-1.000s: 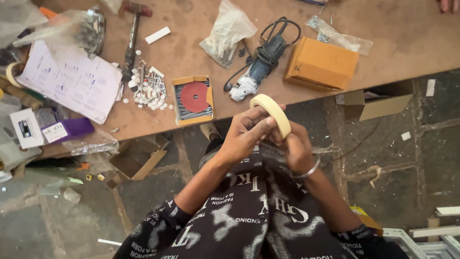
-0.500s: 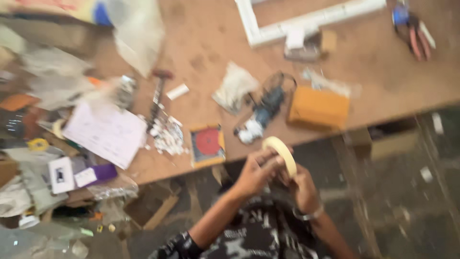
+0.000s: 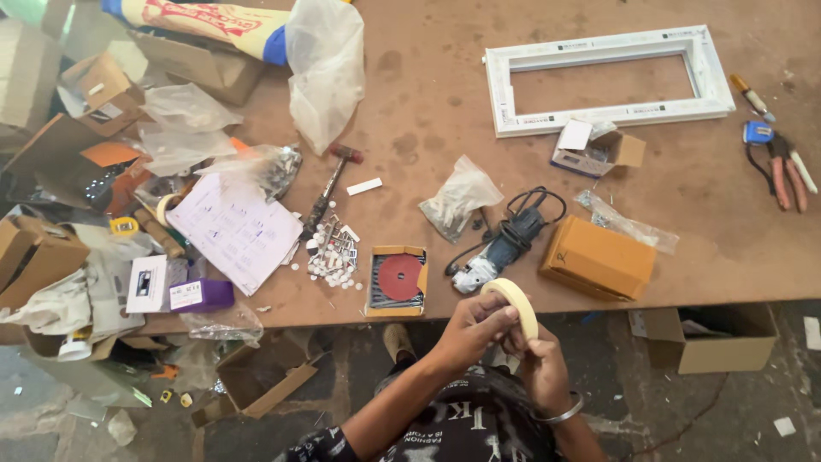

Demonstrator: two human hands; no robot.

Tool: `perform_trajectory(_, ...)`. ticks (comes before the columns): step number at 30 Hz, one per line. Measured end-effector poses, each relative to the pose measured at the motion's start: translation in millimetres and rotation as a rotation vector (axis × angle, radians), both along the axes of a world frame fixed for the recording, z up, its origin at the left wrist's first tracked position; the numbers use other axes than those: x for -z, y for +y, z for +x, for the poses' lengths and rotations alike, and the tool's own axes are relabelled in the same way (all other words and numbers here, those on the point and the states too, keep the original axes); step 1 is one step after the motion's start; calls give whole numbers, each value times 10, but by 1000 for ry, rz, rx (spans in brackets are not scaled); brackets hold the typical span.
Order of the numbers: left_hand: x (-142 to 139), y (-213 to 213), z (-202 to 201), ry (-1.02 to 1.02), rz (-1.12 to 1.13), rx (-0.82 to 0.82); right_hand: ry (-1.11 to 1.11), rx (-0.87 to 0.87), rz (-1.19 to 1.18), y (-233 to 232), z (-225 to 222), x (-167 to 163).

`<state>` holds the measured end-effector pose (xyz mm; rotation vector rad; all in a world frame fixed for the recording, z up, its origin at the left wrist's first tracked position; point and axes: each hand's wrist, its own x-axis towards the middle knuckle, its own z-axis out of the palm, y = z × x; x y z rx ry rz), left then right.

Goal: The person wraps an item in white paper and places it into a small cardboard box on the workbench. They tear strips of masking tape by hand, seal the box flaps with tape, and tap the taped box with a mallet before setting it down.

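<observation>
Both my hands hold a cream roll of masking tape (image 3: pixel 518 299) just in front of the table's near edge. My left hand (image 3: pixel 472 329) grips the roll's left side with the fingers curled over its rim. My right hand (image 3: pixel 543 368), with a metal bangle on the wrist, supports the roll from below and behind. The roll stands on edge, tilted slightly. Just beyond it on the table lie a small angle grinder (image 3: pixel 500 248) with a black cord and an orange cardboard box (image 3: pixel 597 257).
The brown table (image 3: pixel 428 94) carries a white window frame (image 3: pixel 607 77), a hammer (image 3: pixel 329 188), a box of red discs (image 3: pixel 398 278), loose white plugs, plastic bags, papers, pliers (image 3: pixel 782 171) and cartons at the left. Open cardboard boxes (image 3: pixel 710 338) sit on the floor.
The view has tilted up and away, showing more of the far table and the window frame. My hands still hold the tape roll together, with little change in grip.
</observation>
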<state>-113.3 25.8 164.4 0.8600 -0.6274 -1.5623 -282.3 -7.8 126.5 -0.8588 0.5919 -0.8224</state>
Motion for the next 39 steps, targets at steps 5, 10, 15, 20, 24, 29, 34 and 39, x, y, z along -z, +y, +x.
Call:
perform_trajectory(5, -36, 20, 89, -66, -64, -101, 4, -97, 23, -131, 108, 25)
perform_trajectory(10, -109, 62, 143, 13, -1, -115, 58, -160, -64, -174, 178, -4)
perform_trajectory(15, -199, 71, 144, -12, 51, -133, 347, -179, -225, -179, 160, -60)
perform_trajectory(20, -137, 54, 76, -73, 86, -81, 163, -110, -71, -148, 94, 28)
perform_trajectory(24, -7, 62, 27, -20, 63, -47, 35, -83, 27, -37, 21, 148)
perform_trajectory(29, 99, 94, -28, -13, 97, -39, -4, -56, 63, 8, -12, 244)
perform_trajectory(34, 75, 117, 42, -27, 107, -1, 32, -79, 30, 8, 0, 253)
perform_trajectory(39, -178, 68, 32, -361, 76, -245, 308, -28, -88, 1, 32, 243)
